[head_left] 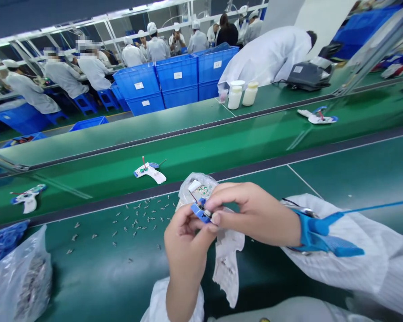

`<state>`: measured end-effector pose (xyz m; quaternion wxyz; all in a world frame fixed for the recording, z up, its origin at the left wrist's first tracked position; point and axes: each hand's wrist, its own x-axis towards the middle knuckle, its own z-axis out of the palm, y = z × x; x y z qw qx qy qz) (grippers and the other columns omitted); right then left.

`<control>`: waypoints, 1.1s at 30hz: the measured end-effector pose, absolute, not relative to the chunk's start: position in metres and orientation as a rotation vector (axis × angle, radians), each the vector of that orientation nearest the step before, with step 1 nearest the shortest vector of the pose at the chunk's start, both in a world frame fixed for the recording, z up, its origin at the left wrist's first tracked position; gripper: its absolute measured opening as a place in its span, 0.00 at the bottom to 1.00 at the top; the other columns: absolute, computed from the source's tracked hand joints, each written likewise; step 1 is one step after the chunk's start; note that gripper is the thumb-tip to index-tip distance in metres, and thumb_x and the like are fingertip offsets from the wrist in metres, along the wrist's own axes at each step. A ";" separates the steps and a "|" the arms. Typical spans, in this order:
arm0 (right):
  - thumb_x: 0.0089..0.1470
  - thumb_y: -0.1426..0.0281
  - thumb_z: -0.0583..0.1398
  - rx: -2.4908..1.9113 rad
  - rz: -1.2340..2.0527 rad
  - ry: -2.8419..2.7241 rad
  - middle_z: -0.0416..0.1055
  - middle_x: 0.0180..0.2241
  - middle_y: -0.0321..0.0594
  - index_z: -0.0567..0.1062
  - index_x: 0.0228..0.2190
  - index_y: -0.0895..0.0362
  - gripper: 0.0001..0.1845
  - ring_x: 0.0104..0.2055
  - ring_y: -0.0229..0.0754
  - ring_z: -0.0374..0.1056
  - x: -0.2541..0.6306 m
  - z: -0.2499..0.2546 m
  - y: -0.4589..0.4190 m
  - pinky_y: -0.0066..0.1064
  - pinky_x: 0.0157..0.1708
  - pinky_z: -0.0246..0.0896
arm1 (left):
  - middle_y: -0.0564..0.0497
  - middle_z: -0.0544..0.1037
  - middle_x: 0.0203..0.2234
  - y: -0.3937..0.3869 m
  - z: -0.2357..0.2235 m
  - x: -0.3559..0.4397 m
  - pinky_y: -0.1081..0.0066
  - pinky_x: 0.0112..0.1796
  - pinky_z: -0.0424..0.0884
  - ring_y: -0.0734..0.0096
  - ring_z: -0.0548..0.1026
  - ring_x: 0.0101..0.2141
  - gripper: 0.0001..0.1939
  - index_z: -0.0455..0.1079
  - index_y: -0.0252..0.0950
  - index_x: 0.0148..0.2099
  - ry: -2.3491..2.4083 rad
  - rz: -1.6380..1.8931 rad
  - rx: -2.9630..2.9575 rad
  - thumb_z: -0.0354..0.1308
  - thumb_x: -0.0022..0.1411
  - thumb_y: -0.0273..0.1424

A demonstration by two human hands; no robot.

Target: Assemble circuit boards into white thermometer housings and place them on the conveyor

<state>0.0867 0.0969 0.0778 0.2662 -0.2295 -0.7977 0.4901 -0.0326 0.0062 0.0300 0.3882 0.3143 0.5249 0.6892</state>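
Note:
My left hand (184, 237) and my right hand (251, 212) meet over the near bench and together hold a white plastic handle-shaped shell (226, 264) with a circuit board at its top. Both pinch a small blue part (200, 213) fitted against the board. The fingers of each hand are closed on the assembly. A blue strap (317, 235) with a coiled cord wraps my right wrist. The shell's long grip hangs down between my forearms.
Several tiny metal parts (134, 221) lie scattered on the green mat to the left. Clear bags (20, 281) of parts sit at the bottom left. Similar white assemblies (150, 171) ride the green conveyor. Two white bottles (242, 94), blue crates (177, 80) and seated workers lie beyond.

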 end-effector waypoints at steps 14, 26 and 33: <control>0.49 0.70 0.60 -0.662 1.470 -2.083 0.69 0.20 0.36 0.74 0.18 0.60 0.11 0.24 0.33 0.63 0.089 0.062 0.121 0.25 0.25 0.58 | 0.55 0.75 0.22 0.014 0.019 -0.032 0.79 0.21 0.66 0.78 0.70 0.20 0.12 0.75 0.37 0.33 1.132 1.629 0.647 0.69 0.50 0.38; 0.53 0.76 0.57 -0.374 1.191 -2.252 0.75 0.34 0.42 0.77 0.35 0.61 0.09 0.38 0.37 0.70 0.098 0.061 0.118 0.28 0.38 0.65 | 0.53 0.79 0.26 0.019 0.020 -0.029 0.79 0.27 0.74 0.78 0.76 0.23 0.13 0.76 0.35 0.31 0.932 1.693 0.293 0.71 0.47 0.37; 0.51 0.79 0.56 -0.297 1.123 -2.348 0.70 0.30 0.40 0.77 0.34 0.60 0.11 0.33 0.35 0.64 0.091 0.056 0.108 0.27 0.34 0.61 | 0.54 0.77 0.23 0.019 0.019 -0.029 0.81 0.27 0.72 0.79 0.75 0.23 0.13 0.75 0.35 0.30 0.943 1.719 0.235 0.72 0.46 0.36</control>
